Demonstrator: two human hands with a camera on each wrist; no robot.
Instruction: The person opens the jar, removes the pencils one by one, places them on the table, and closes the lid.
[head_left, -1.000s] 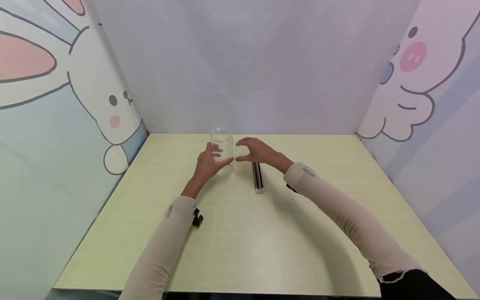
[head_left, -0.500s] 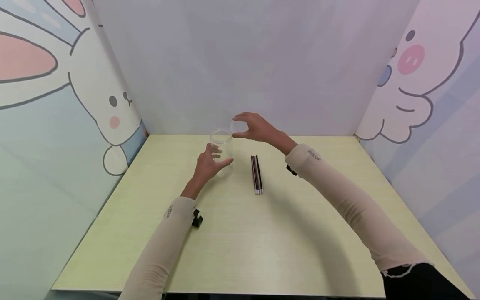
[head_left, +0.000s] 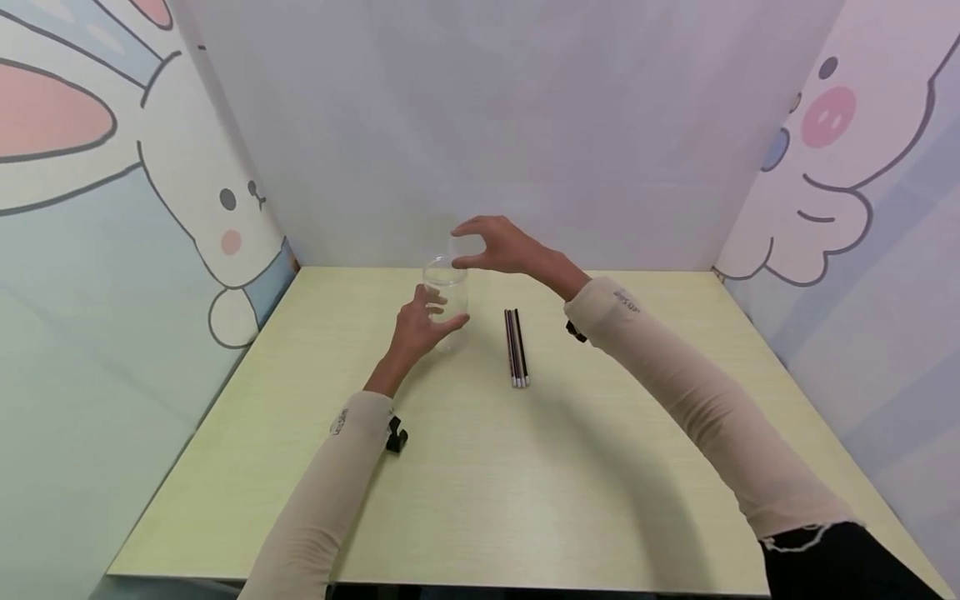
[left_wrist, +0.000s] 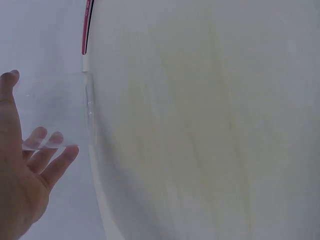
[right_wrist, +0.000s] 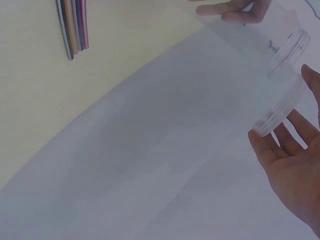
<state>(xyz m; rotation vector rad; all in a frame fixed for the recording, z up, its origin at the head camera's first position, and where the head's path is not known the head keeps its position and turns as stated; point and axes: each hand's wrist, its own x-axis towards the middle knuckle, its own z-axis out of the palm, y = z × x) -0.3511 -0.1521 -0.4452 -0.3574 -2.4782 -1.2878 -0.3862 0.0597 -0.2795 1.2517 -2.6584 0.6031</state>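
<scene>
A clear, see-through jar [head_left: 454,293] stands upright near the far edge of the table. My left hand [head_left: 416,327] holds its side, thumb on the right and fingers behind; in the left wrist view, fingers wrap the jar wall [left_wrist: 55,107]. My right hand [head_left: 506,246] grips a clear round lid [right_wrist: 282,111] by its edge, thumb on one side and fingers on the other. In the right wrist view this lid is tilted and close to the jar's open rim [right_wrist: 290,52], with a small gap between them. Nothing shows inside the jar.
Several pencils [head_left: 517,350] lie side by side on the pale yellow table [head_left: 480,483], right of the jar. A pale wall [head_left: 480,125] rises behind the table. Side panels with a cartoon rabbit [head_left: 202,192] and pig [head_left: 832,167] flank it.
My right hand has lifted the lid up from beside the jar, then moved left to the jar's mouth, uncovering the pencils' far ends. My left hand and the jar have stayed put.
</scene>
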